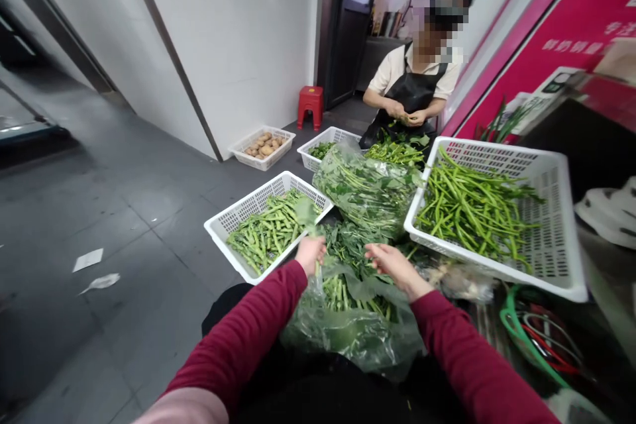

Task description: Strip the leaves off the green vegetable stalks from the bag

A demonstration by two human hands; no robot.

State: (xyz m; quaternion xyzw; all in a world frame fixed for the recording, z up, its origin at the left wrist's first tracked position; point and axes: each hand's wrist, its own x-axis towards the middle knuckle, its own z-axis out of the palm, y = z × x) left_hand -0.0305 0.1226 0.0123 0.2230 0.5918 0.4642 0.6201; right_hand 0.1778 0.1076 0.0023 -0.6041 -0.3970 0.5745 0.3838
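My left hand [311, 254] is closed round a green stem, whose blurred leafy top [307, 213] rises above the fist, beside the right rim of a white basket [226, 220] of cut green stems [268, 228]. My right hand [395, 266] hovers over the leafy greens with its fingers curled; whether anything small is between the fingertips is too blurred to tell. Below and between both hands, a clear plastic bag [348, 338] lies open around leafy greens [348, 245]. Another bag of greens [370, 185] lies just beyond.
A large white basket [566, 212] of long green stems stands right. Beyond are a potato basket [238, 149], a smaller greens basket [304, 158], a red stool [311, 103] and a seated person [422, 89] handling greens. Green and red cords [511, 318] lie lower right.
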